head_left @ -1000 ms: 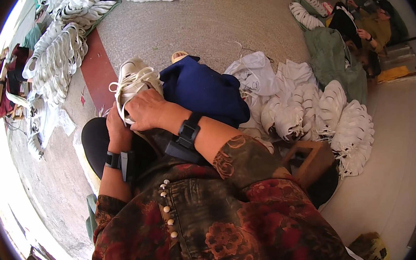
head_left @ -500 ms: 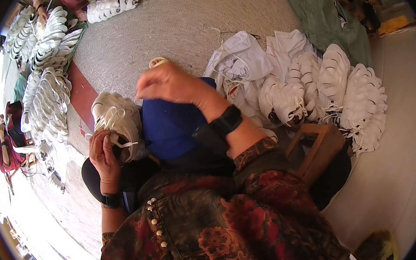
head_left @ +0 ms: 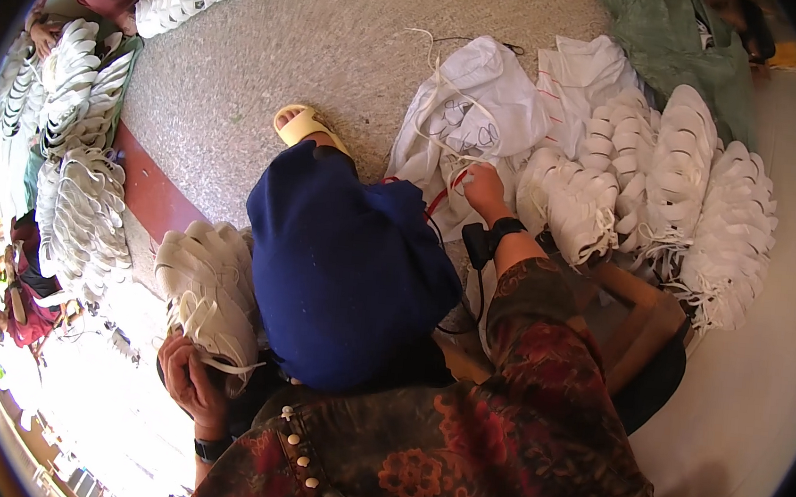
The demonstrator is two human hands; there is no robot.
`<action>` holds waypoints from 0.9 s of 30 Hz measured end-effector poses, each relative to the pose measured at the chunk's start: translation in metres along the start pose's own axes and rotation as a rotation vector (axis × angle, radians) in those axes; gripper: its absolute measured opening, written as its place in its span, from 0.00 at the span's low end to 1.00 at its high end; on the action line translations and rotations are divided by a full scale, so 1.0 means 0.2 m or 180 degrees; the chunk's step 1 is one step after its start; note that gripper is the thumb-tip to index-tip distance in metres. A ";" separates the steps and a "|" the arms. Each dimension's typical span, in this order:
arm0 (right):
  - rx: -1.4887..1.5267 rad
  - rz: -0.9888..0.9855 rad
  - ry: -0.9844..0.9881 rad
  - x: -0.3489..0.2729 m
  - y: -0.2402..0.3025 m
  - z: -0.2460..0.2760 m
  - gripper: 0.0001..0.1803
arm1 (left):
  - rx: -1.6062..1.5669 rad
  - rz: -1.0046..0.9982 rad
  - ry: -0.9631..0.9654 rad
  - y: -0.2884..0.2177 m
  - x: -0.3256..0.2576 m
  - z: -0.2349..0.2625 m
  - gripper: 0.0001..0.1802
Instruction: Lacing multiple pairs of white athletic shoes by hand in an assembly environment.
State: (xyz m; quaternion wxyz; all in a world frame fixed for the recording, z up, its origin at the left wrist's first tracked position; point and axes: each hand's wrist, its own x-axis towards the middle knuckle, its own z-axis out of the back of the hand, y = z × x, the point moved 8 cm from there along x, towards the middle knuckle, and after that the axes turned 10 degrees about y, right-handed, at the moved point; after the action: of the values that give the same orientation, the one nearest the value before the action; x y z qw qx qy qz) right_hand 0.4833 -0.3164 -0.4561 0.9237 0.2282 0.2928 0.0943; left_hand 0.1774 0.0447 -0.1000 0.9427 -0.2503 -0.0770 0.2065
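Head view: my left hand grips a white shoe, fingers curled shut, while my right hand pinches something indistinct among laces.

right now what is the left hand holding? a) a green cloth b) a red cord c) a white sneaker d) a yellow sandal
c: the left hand grips a white sneaker by its lower end, beside the blue-clad knee, while the right hand reaches into the white bag pile.
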 end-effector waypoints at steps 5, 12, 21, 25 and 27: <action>-0.0795 0.0362 0.0396 0.19 0.07 -0.16 0.13 | -0.0117 0.0211 0.0038 0.04 0.01 -0.02 0.05; -0.0585 0.0237 0.0119 0.38 -0.12 -0.29 0.05 | -0.0366 0.0171 0.0101 0.09 0.00 -0.04 0.06; -0.0072 0.0266 0.0146 0.27 -0.06 -0.07 0.07 | -0.0129 -0.0053 -0.0044 0.03 0.02 -0.01 0.04; -0.0297 0.0201 0.0426 0.21 -0.04 -0.17 0.11 | -0.0133 0.0043 -0.0003 0.03 0.02 -0.02 0.04; -0.0503 0.0074 0.0755 0.22 -0.05 -0.27 0.17 | -0.0200 0.0063 -0.0018 0.04 0.01 -0.02 0.04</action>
State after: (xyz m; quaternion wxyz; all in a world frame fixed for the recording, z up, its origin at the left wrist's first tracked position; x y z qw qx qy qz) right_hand 0.4880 -0.2913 -0.5228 0.8966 0.1453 0.3890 0.1540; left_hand 0.1773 0.0507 -0.1076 0.9321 -0.2800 -0.0837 0.2141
